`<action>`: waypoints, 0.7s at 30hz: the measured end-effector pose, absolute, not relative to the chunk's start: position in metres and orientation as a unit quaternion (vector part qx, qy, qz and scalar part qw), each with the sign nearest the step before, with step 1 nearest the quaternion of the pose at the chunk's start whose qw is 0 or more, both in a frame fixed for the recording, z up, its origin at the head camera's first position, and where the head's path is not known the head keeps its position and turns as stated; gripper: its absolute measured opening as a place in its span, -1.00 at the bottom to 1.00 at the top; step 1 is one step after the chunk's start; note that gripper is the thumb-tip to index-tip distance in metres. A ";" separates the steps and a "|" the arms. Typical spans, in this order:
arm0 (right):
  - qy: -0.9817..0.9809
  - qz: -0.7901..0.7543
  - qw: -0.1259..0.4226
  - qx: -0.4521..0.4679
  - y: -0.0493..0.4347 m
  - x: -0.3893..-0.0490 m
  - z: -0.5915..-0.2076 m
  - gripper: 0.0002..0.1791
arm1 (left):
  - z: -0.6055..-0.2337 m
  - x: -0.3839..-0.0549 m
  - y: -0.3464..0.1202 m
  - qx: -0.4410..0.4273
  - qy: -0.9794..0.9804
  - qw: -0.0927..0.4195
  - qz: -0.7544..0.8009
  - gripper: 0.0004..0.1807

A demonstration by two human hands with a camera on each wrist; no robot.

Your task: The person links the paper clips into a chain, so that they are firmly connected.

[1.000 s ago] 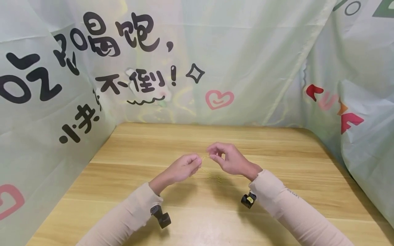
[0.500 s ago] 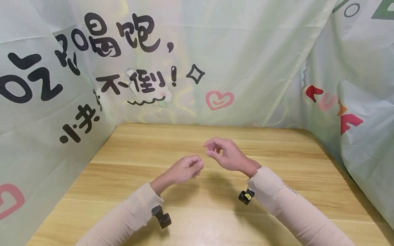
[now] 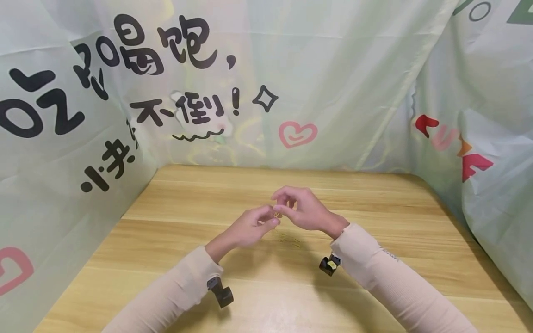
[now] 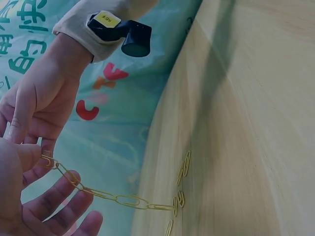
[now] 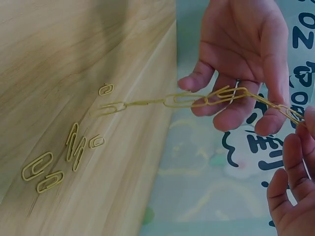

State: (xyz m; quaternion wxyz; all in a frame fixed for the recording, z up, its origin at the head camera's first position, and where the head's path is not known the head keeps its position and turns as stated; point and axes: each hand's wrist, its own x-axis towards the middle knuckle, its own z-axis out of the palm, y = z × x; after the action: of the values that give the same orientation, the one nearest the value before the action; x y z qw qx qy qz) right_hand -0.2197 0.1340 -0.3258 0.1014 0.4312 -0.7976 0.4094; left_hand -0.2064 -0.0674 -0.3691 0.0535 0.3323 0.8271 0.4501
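Observation:
A chain of linked gold paper clips (image 5: 184,101) runs between my hands and hangs down over the tabletop. My right hand (image 3: 306,210) pinches its upper end between thumb and fingertips, seen at the lower right edge of the right wrist view. Just below and to the left, my left hand (image 3: 251,227) has thumb and fingers spread apart, the chain passing across its fingers (image 4: 64,196). Several loose gold paper clips (image 5: 50,182) lie on the table under the hands, looking tiny in the head view. Whether the chain's lower end touches the wood is hard to tell.
The wooden table (image 3: 187,194) has a light grain. Printed cloth (image 3: 333,83) with black lettering and hearts encloses it at the back and both sides. A small black camera (image 3: 330,265) sits on the right wrist, another camera (image 3: 220,293) on the left.
A second ago the hands held a short stretch of chain between them; then they parted. Now the right hand has come down-left to the left hand, whose thumb and fingers have spread.

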 end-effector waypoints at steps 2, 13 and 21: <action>-0.797 0.409 0.103 0.432 0.134 -0.220 -0.326 -0.82 | -0.369 -0.207 -0.067 0.336 0.825 0.050 0.451 -0.70; -0.804 0.409 0.097 0.420 0.133 -0.220 -0.329 -0.84 | -0.368 -0.205 -0.064 0.331 0.833 0.043 0.442 -0.67; -0.815 0.409 0.100 0.397 0.143 -0.222 -0.335 -0.87 | -0.369 -0.205 -0.068 0.332 0.827 0.039 0.451 -0.71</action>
State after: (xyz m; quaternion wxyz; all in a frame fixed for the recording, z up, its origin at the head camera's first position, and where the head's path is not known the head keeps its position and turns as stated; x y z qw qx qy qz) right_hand -0.2218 0.1427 -0.3355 0.0996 0.3975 -0.8153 0.4091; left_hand -0.2051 -0.0682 -0.3694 0.0392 0.3324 0.8274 0.4511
